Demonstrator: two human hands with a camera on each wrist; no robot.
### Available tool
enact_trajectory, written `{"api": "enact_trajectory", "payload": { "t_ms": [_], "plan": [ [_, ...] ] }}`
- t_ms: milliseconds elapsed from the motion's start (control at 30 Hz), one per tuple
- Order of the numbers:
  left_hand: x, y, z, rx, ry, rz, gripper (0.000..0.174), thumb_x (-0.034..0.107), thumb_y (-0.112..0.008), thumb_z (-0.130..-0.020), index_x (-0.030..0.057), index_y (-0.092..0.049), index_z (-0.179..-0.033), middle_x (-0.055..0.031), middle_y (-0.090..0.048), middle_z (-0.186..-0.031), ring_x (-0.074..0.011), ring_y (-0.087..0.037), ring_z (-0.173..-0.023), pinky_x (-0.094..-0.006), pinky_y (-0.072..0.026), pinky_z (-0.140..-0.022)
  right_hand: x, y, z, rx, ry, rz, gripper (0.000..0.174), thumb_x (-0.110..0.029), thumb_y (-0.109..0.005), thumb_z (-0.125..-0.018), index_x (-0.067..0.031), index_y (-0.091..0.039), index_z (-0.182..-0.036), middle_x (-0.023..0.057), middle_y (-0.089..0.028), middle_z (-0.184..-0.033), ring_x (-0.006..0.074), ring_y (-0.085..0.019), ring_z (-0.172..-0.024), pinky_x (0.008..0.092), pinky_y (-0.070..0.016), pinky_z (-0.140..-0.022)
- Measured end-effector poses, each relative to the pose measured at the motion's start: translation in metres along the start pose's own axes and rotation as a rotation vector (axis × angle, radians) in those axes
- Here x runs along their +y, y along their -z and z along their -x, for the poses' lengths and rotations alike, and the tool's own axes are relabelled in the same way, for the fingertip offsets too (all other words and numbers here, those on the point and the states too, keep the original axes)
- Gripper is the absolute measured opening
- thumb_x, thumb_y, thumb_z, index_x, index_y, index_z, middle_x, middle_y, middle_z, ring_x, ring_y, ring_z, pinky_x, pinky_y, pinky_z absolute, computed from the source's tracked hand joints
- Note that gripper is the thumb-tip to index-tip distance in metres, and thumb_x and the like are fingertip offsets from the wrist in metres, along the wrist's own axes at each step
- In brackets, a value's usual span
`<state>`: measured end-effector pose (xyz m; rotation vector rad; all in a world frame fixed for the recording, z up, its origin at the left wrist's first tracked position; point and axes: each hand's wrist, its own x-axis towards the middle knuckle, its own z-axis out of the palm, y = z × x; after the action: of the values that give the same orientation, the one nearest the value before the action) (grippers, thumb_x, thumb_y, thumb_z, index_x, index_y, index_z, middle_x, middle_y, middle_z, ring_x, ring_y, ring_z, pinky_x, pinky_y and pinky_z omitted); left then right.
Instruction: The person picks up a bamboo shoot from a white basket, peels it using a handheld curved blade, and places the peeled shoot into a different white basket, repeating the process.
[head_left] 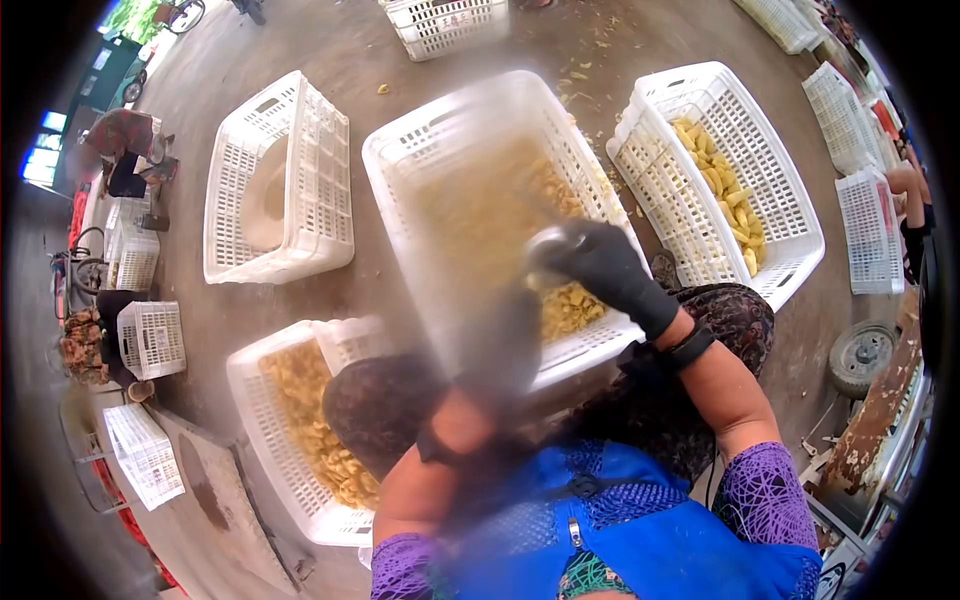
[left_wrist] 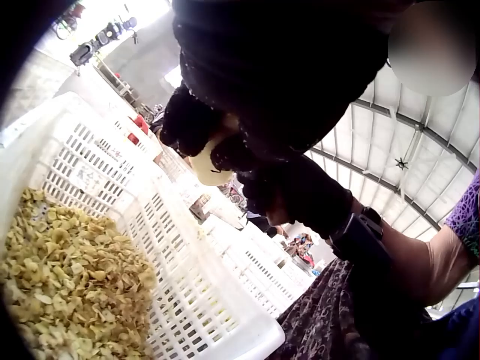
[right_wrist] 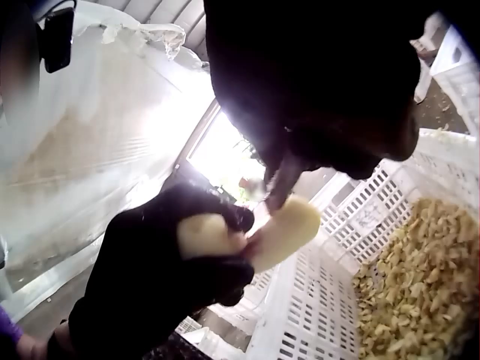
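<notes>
Over the middle crate [head_left: 372,160], both hands wear dark gloves. My left hand [right_wrist: 142,262] grips a pale, peeled, blunt-ended piece of produce [right_wrist: 289,232] between thumb and fingers. In the head view that hand [head_left: 495,345] is blurred. Curled close beside it is my right hand [head_left: 605,265], near the pale piece's end. From under its fingers a narrow grey blade-like tool [right_wrist: 283,180] reaches the piece in the right wrist view; the rest of the tool is hidden. Thin yellowish shavings [left_wrist: 75,277] fill the lower part of the crate.
Right of the middle crate, another white crate [head_left: 640,150] holds yellow elongated pieces [head_left: 715,180]. A crate of yellowish pieces [head_left: 310,430] stands at lower left. Upper left, a crate [head_left: 325,180] contains a round beige object [head_left: 265,200]. Other people sit beside crates along both sides.
</notes>
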<state>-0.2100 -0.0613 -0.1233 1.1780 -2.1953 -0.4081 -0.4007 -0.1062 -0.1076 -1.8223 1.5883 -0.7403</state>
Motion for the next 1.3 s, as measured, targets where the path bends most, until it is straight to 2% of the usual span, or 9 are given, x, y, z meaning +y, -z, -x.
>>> {"api": "enact_trajectory", "payload": {
  "t_ms": [333, 433, 567, 700, 833, 933, 1033, 1133, 1300],
  "plan": [
    [0.005, 0.008, 0.000, -0.046, -0.060, -0.205, 0.024, 0.003, -0.055, -0.070, 0.0009, -0.058, -0.094, -0.0148, -0.055, -0.087, -0.0298, -0.054, -0.071, -0.0375, -0.0468, -0.061, 0.004, -0.012, 0.001, -0.053, -0.043, -0.154, 0.029, -0.028, -0.070, -0.076, -0.0023, -0.067, -0.088, 0.0090, -0.066, -0.072, 0.0147, -0.061, -0.060, 0.0295, -0.0479, -0.057],
    [0.003, 0.007, -0.001, 0.086, -0.002, -0.089, 0.005, 0.003, -0.054, -0.080, 0.0063, -0.057, -0.081, -0.0102, -0.051, -0.067, -0.0265, -0.050, -0.058, -0.0399, -0.0394, -0.051, 0.004, -0.006, -0.003, -0.042, 0.034, -0.030, 0.032, -0.031, -0.069, -0.076, -0.0018, -0.066, -0.088, 0.0134, -0.067, -0.075, 0.0173, -0.063, -0.064, 0.0308, -0.0487, -0.059],
    [-0.001, 0.029, 0.000, -0.051, -0.096, -0.274, 0.032, 0.004, -0.058, -0.071, 0.0008, -0.056, -0.102, -0.0151, -0.056, -0.094, -0.0302, -0.057, -0.078, -0.0383, -0.0484, -0.067, 0.033, 0.014, -0.011, 0.086, -0.211, -0.016, 0.027, -0.025, -0.068, -0.078, -0.0009, -0.066, -0.089, 0.0059, -0.065, -0.071, 0.0134, -0.059, -0.060, 0.0285, -0.0476, -0.056],
    [0.005, 0.030, -0.001, -0.034, -0.031, -0.222, 0.035, 0.005, -0.059, -0.073, 0.0024, -0.055, -0.107, -0.0155, -0.056, -0.102, -0.0306, -0.059, -0.081, -0.0381, -0.0496, -0.070, 0.005, 0.017, -0.002, 0.085, 0.048, -0.206, 0.016, -0.025, -0.059, -0.085, -0.0111, -0.067, -0.084, 0.0079, -0.064, -0.072, 0.0232, -0.061, -0.063, 0.0343, -0.0474, -0.057],
    [0.002, 0.021, -0.005, -0.025, -0.135, -0.212, 0.034, 0.004, -0.059, -0.073, 0.0033, -0.055, -0.107, -0.0155, -0.057, -0.103, -0.0300, -0.060, -0.080, -0.0374, -0.0502, -0.070, -0.020, 0.014, -0.001, -0.085, -0.047, -0.396, 0.023, -0.024, -0.067, -0.079, -0.0023, -0.066, -0.087, 0.0002, -0.059, -0.060, 0.0087, -0.053, -0.050, 0.0227, -0.0419, -0.045],
    [0.006, 0.019, -0.005, -0.017, -0.100, -0.188, 0.033, 0.002, -0.059, -0.075, 0.0038, -0.055, -0.108, -0.0165, -0.058, -0.100, -0.0308, -0.060, -0.081, -0.0361, -0.0502, -0.070, 0.019, 0.000, -0.014, 0.012, 0.106, 0.105, 0.027, -0.028, -0.069, -0.077, -0.0025, -0.065, -0.084, 0.0080, -0.064, -0.065, 0.0138, -0.058, -0.055, 0.0291, -0.0468, -0.054],
    [0.006, 0.031, -0.008, 0.162, 0.068, -0.049, 0.032, -0.003, -0.059, -0.076, 0.0038, -0.056, -0.107, -0.0130, -0.060, -0.094, -0.0246, -0.060, -0.080, -0.0316, -0.0491, -0.069, 0.032, 0.022, -0.019, 0.148, -0.209, 0.013, 0.026, -0.028, -0.069, -0.077, -0.0040, -0.065, -0.086, 0.0153, -0.064, -0.070, 0.0198, -0.062, -0.061, 0.0316, -0.0478, -0.058],
    [0.008, 0.038, -0.010, 0.167, 0.401, 0.441, 0.029, -0.008, -0.061, -0.075, 0.0031, -0.058, -0.103, -0.0039, -0.057, -0.089, -0.0118, -0.053, -0.078, -0.0248, -0.0456, -0.068, 0.004, 0.020, 0.001, 0.159, -0.008, 0.081, 0.024, -0.026, -0.071, -0.076, -0.0050, -0.065, -0.086, 0.0139, -0.064, -0.072, 0.0217, -0.062, -0.062, 0.0314, -0.0481, -0.057],
    [0.010, 0.035, -0.015, 0.235, 0.302, 0.425, 0.025, -0.007, -0.061, -0.076, 0.0032, -0.057, -0.098, -0.0037, -0.056, -0.086, -0.0135, -0.053, -0.075, -0.0263, -0.0459, -0.067, 0.002, 0.002, 0.027, 0.334, 0.389, 0.157, 0.018, -0.022, -0.071, -0.075, -0.0108, -0.056, -0.076, 0.0090, -0.056, -0.067, 0.0293, -0.059, -0.057, 0.0372, -0.0448, -0.049]
  ]
}}
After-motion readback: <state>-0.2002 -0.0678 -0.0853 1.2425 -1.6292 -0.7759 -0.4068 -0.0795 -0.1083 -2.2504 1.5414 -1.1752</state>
